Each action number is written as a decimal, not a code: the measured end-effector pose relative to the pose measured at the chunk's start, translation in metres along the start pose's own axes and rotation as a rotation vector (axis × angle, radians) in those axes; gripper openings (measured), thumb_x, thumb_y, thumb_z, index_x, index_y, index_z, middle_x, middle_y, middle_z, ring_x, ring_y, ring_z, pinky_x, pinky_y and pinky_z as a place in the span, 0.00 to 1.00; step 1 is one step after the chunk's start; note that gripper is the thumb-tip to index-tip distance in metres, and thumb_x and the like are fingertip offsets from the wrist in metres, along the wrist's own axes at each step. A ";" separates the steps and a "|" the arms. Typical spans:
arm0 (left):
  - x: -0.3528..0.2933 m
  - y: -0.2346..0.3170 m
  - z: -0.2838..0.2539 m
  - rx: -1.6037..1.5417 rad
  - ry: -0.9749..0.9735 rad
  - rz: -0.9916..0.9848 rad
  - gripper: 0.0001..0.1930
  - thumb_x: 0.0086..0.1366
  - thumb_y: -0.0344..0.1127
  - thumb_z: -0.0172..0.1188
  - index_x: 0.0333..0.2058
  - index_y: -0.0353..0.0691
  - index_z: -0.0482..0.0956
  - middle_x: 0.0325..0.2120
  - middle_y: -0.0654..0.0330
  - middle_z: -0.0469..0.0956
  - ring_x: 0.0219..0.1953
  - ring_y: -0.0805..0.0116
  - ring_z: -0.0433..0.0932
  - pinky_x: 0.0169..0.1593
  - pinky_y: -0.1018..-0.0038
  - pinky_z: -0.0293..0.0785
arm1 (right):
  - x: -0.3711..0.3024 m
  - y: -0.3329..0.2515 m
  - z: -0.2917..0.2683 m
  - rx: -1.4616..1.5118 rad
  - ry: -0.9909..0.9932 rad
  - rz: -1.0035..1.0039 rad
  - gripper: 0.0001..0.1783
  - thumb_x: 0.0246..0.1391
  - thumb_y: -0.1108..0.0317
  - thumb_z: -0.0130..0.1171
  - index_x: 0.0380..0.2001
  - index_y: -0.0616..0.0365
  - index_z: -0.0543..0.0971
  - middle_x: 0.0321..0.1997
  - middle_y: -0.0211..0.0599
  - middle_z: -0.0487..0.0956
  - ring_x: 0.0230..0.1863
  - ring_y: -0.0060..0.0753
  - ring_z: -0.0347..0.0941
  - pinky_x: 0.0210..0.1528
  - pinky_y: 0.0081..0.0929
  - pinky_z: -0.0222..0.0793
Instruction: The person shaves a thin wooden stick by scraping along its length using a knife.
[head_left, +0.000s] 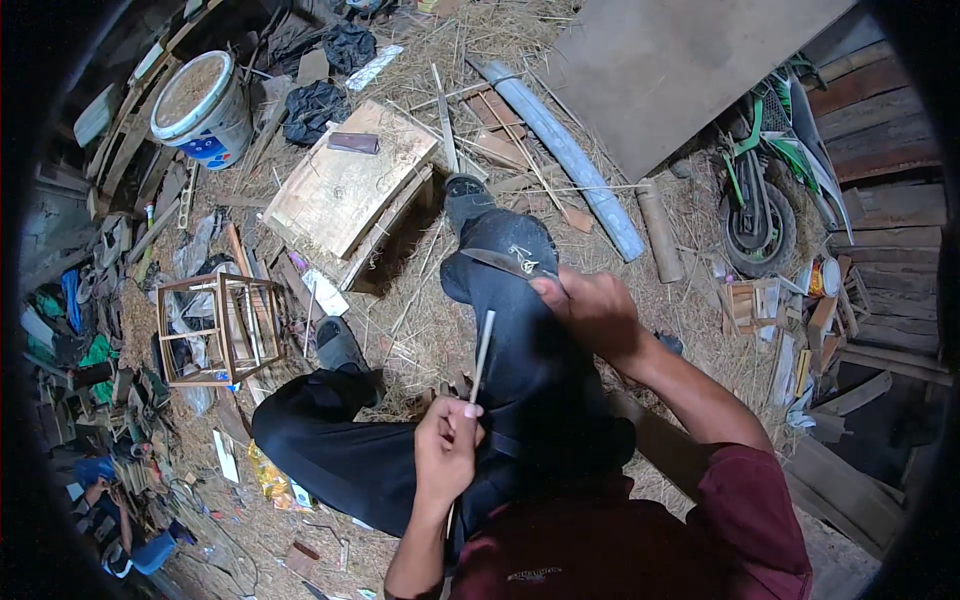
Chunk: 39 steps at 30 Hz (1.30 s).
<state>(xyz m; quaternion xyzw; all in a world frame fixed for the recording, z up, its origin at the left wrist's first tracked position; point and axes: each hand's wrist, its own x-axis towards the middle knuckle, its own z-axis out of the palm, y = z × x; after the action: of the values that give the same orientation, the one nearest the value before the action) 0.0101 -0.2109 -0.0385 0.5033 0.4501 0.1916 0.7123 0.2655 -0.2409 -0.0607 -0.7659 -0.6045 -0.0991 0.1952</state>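
Observation:
My left hand (447,448) is closed around a thin pale wooden stick (485,345), which points up and away from me over my dark trousers. In my right hand (597,312) is a knife (497,261), its handle mostly hidden by the fingers. The blade extends left across my raised knee, apart from the stick. A few pale curled shavings (524,256) lie at the knee beside the blade.
A low wooden bench (340,195) stands ahead, with a dark sheath-like piece (354,143) on top. A slatted wooden frame (218,330) and a white bucket (205,115) are at left. A green motorbike (765,190) stands right. Another person (105,520) sits lower left. Straw covers the floor.

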 end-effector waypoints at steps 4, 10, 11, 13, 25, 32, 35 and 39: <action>0.032 0.015 0.016 -0.013 0.004 0.016 0.08 0.69 0.31 0.51 0.31 0.34 0.72 0.14 0.71 0.62 0.16 0.84 0.58 0.20 0.82 0.53 | 0.000 -0.015 -0.017 -0.033 -0.122 0.004 0.30 0.60 0.41 0.46 0.14 0.52 0.68 0.07 0.42 0.67 0.11 0.46 0.71 0.12 0.39 0.65; 0.096 0.045 0.038 0.249 0.053 0.219 0.08 0.68 0.30 0.52 0.30 0.34 0.71 0.12 0.67 0.67 0.15 0.82 0.63 0.20 0.80 0.57 | 0.009 -0.017 -0.018 0.270 -0.360 0.082 0.31 0.60 0.42 0.48 0.14 0.56 0.70 0.10 0.49 0.70 0.14 0.54 0.72 0.16 0.43 0.68; 0.097 0.044 0.038 0.243 0.025 0.212 0.08 0.68 0.31 0.52 0.30 0.33 0.71 0.14 0.66 0.68 0.17 0.82 0.63 0.21 0.80 0.58 | 0.011 -0.017 -0.022 0.232 -0.352 0.087 0.31 0.60 0.42 0.47 0.14 0.56 0.70 0.10 0.49 0.70 0.14 0.54 0.72 0.16 0.43 0.68; 0.093 0.043 0.038 0.239 -0.001 0.200 0.09 0.68 0.32 0.52 0.30 0.33 0.71 0.17 0.66 0.70 0.19 0.81 0.64 0.23 0.79 0.58 | 0.012 -0.016 -0.022 0.199 -0.348 0.093 0.31 0.60 0.42 0.47 0.13 0.56 0.70 0.10 0.49 0.70 0.14 0.54 0.72 0.16 0.43 0.68; 0.044 0.009 0.032 0.166 0.067 0.193 0.06 0.66 0.27 0.54 0.29 0.34 0.71 0.14 0.66 0.68 0.15 0.82 0.62 0.20 0.80 0.58 | -0.009 -0.003 -0.009 -0.069 0.075 -0.071 0.27 0.58 0.43 0.52 0.14 0.49 0.68 0.08 0.36 0.64 0.09 0.42 0.66 0.12 0.35 0.62; 0.086 0.044 0.049 0.384 0.123 0.383 0.06 0.63 0.29 0.55 0.29 0.32 0.70 0.13 0.54 0.69 0.13 0.71 0.65 0.20 0.73 0.62 | -0.010 -0.006 -0.006 -0.018 -0.050 -0.061 0.27 0.56 0.41 0.54 0.14 0.49 0.68 0.08 0.34 0.63 0.09 0.40 0.65 0.11 0.34 0.62; 0.066 0.035 0.046 0.409 0.121 0.409 0.07 0.64 0.29 0.55 0.28 0.33 0.70 0.12 0.57 0.67 0.13 0.74 0.65 0.20 0.74 0.62 | -0.010 -0.003 -0.004 -0.055 -0.028 -0.025 0.27 0.55 0.41 0.54 0.14 0.49 0.67 0.08 0.34 0.63 0.09 0.40 0.65 0.11 0.34 0.62; 0.031 0.016 0.033 0.401 0.100 0.314 0.06 0.64 0.28 0.55 0.27 0.34 0.71 0.12 0.62 0.66 0.14 0.80 0.63 0.19 0.78 0.60 | -0.007 -0.003 -0.010 -0.083 -0.121 0.038 0.27 0.55 0.42 0.54 0.14 0.48 0.67 0.09 0.33 0.63 0.09 0.39 0.65 0.11 0.33 0.62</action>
<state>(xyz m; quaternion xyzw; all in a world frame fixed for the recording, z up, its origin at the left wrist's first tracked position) 0.0566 -0.1990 -0.0352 0.6880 0.4300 0.2314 0.5369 0.2615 -0.2509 -0.0535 -0.7892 -0.5960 -0.0741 0.1283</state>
